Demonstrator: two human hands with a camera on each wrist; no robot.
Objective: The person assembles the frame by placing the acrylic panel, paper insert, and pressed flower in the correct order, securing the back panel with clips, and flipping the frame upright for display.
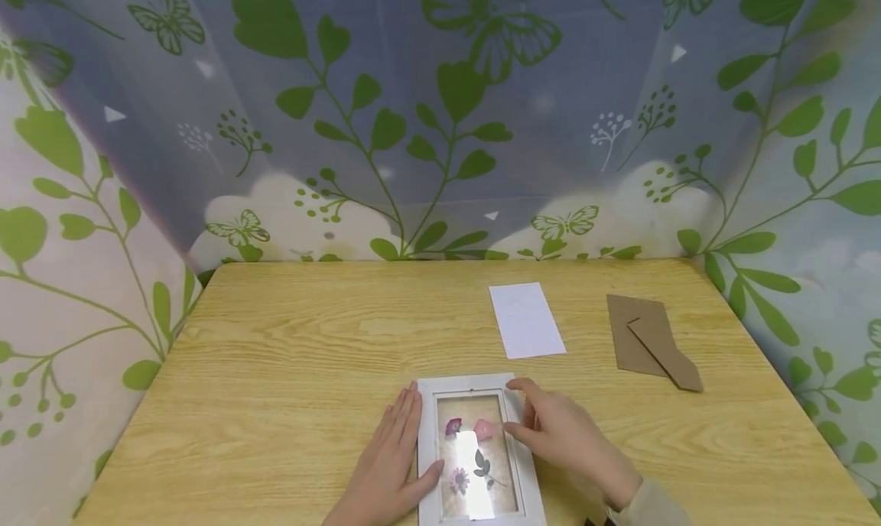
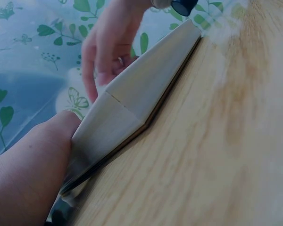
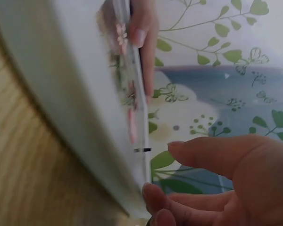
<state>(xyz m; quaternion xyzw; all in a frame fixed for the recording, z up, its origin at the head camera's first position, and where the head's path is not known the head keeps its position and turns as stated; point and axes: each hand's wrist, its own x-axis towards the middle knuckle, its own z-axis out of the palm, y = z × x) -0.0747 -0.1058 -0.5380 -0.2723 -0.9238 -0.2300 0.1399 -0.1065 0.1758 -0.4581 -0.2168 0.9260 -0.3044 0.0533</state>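
Observation:
A white picture frame [image 1: 428,419] lies on the table near its front edge in the head view. Behind its shiny pane are pressed flowers [image 1: 484,430] and a leafy sprig [image 1: 483,465] on a beige backing. Along the frame's left side rests my left hand [image 1: 388,461], fingers straight, thumb over the border. My right hand [image 1: 567,438] is at the upper right side, index fingertip at the corner, thumb spread apart from it. The right wrist view shows the right thumb [image 3: 212,153] off the frame and a fingertip at its edge.
Behind the frame a white sheet of paper [image 1: 527,321] lies flat. To its right are a brown card [image 1: 629,342] and a folded brown cardboard piece [image 1: 664,354], partly overlapping. A leaf-and-butterfly patterned cloth [image 1: 385,128] hangs around the wooden table [image 1: 289,342].

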